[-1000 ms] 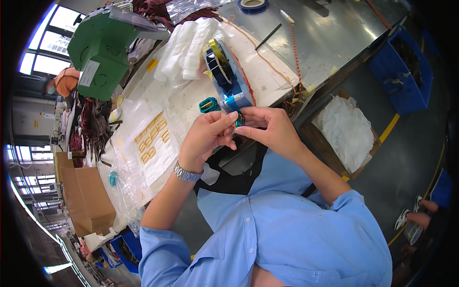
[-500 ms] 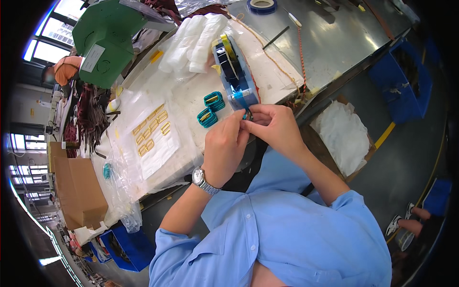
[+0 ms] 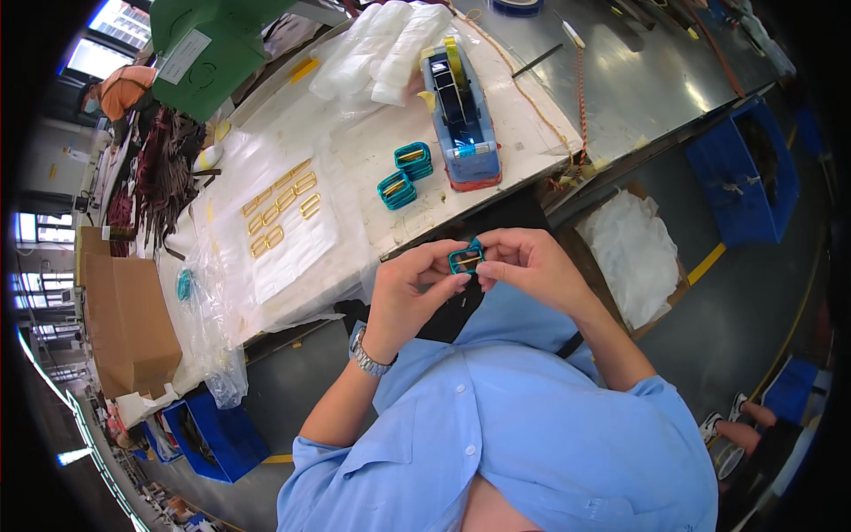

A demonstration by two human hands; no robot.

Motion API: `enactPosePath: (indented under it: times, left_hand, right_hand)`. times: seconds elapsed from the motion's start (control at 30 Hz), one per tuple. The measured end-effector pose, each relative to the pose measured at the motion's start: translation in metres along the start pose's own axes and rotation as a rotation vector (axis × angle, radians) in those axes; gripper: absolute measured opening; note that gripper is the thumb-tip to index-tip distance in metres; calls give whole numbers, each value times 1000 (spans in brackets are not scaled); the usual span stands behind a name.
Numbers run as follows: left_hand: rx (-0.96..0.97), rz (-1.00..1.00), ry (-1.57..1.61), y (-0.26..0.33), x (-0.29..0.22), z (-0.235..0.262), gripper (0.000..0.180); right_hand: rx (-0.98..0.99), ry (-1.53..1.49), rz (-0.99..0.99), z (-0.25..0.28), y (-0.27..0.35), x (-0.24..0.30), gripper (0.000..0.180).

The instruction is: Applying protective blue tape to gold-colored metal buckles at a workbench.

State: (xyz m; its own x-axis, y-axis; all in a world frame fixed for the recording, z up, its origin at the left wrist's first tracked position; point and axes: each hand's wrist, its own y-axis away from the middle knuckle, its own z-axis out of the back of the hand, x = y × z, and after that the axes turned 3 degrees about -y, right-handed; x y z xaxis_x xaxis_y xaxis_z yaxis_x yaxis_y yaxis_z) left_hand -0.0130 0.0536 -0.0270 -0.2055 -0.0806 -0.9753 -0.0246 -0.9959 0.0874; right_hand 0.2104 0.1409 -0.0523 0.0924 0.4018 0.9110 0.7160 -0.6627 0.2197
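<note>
A rectangular slide buckle (image 3: 465, 260) with a teal wrapping and a gold middle bar is held between both my hands, off the table's edge. My left hand (image 3: 409, 288) pinches its left side between thumb and fingers. The fingers of my right hand (image 3: 534, 273) close on its right side, where a bit of teal film sticks up at the top. Beyond my hands stands a blue tape dispenser (image 3: 480, 166) with a teal strip near its front. Left of it lie two small stacks of teal-wrapped buckles (image 3: 396, 189), side by side.
Several bare gold buckles (image 3: 279, 209) lie in rows on a white sheet (image 3: 306, 253) to the left. White plastic rolls (image 3: 359, 62) and a green machine (image 3: 208, 66) are farther back. A box lined with white plastic (image 3: 628, 257) sits at the right, near a blue bin (image 3: 740, 182).
Both hands have drawn back from the front of the tape dispenser toward my body with the buckle. The buckle now shows between my fingers.
</note>
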Motion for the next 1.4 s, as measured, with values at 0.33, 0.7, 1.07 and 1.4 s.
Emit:
enactPosePath:
  times: [0.33, 0.7, 1.07, 1.4]
  left_hand:
    - [-50, -128, -373, 4, -10, 10, 38]
    - [-201, -351, -855, -19, -37, 44, 35]
    - [-315, -260, -873, -60, -6, 76, 32]
    - [-348, -487, -840, -83, -53, 48, 26]
  right_hand:
    - [52, 801, 382, -7, -9, 2, 47]
    - [-161, 490, 344, -29, -11, 14, 56]
    - [-499, 363, 459, -11, -8, 35, 30]
    - [-525, 785, 502, 13, -81, 61, 31]
